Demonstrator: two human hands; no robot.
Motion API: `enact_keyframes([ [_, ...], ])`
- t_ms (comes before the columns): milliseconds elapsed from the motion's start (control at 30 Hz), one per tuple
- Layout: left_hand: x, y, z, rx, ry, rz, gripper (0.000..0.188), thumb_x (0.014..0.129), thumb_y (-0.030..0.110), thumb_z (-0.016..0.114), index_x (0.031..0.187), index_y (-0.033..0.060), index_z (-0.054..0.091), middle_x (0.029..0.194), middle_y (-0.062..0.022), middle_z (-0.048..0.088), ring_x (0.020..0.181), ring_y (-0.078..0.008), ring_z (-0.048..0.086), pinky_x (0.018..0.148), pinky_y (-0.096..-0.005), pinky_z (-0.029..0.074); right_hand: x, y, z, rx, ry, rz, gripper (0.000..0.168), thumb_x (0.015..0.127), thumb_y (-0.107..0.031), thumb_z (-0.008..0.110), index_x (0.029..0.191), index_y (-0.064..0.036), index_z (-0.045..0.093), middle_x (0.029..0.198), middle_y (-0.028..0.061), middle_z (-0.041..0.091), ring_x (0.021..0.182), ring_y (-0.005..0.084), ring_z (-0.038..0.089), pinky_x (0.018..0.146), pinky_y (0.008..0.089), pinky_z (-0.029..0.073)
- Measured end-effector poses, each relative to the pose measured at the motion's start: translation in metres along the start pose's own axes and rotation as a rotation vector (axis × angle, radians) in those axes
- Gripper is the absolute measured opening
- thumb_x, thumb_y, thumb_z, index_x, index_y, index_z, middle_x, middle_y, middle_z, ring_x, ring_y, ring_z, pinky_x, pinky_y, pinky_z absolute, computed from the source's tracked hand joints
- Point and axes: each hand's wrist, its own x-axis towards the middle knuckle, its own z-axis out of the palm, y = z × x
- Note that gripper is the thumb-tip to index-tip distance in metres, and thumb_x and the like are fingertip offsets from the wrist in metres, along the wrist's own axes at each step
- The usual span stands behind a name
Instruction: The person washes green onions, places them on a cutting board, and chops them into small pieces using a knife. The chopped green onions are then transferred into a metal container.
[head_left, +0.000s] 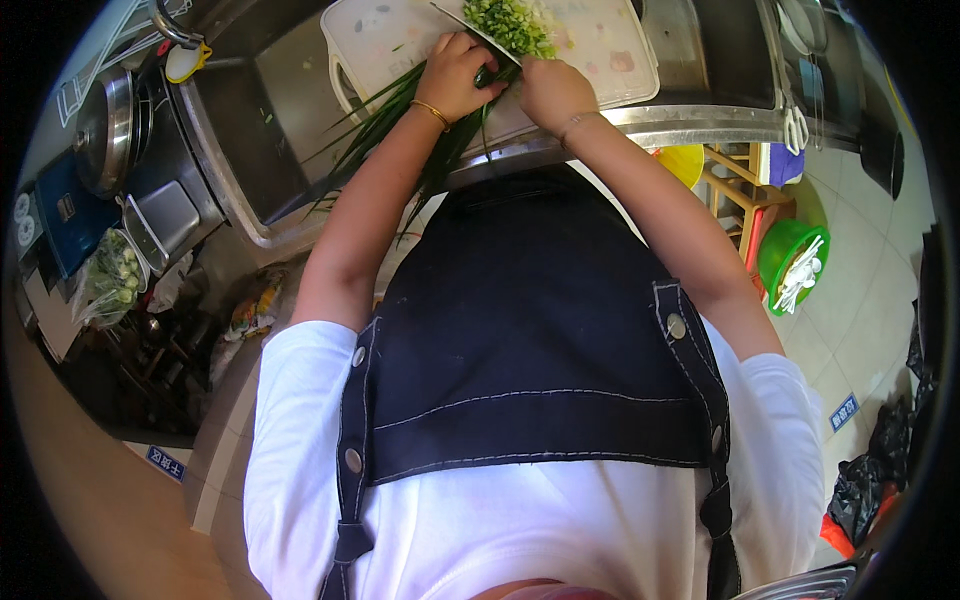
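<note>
My left hand (455, 79) presses a bunch of long green scallions (390, 105) onto a white plastic cutting board (615, 52). Their leaf ends trail left and hang over the front edge of the sink. My right hand (559, 94) grips a kitchen knife (480, 34); its handle is hidden in my fist. The blade slants from upper left to lower right, just beside my left fingers. A heap of chopped scallions (514, 26) lies on the board on the blade's far side.
The board rests across a stainless steel sink (247, 244) with a faucet (176, 30) at upper left. Scissors (795, 127) hang at the right edge. A green basin (772, 262) holding white spoons stands lower right, near a wooden stool (739, 191). A bag of vegetables (112, 277) sits left.
</note>
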Motion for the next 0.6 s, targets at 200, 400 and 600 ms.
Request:
enact_keyframes([
  [200,-0.005,0.002,0.001,-0.031,0.018,-0.021,0.026,0.061,0.024,0.08,0.077,0.0125,0.063,0.095,-0.006,0.055,0.097,-0.029,0.049,0.085,-0.0388,0.044,-0.009,-0.009,-0.021,0.026,-0.011,0.005,0.021,0.078,-0.014,0.057,0.093,-0.003,0.066,0.09,0.021,0.067,0.087,0.0362,0.066,0.077,0.0443,0.053],
  [400,-0.001,0.015,-0.02,0.102,-0.159,-0.007,0.038,0.063,0.034,0.08,0.092,0.0148,0.064,0.106,-0.0051,0.055,0.106,-0.0288,0.047,0.09,-0.0424,0.041,0.01,0.0,0.004,0.088,0.038,-0.013,0.02,0.079,-0.015,0.056,0.091,-0.002,0.065,0.088,0.0214,0.067,0.085,0.0361,0.066,0.077,0.0457,0.052],
  [600,-0.016,0.023,-0.035,0.261,-0.229,0.007,0.059,0.062,0.039,0.08,0.115,0.0236,0.06,0.127,-0.0052,0.046,0.123,-0.0307,0.038,0.106,-0.0457,0.031,0.007,0.009,0.006,0.114,0.061,-0.025,0.019,0.081,-0.016,0.053,0.091,-0.003,0.064,0.084,0.0226,0.066,0.081,0.038,0.065,0.075,0.0466,0.052],
])
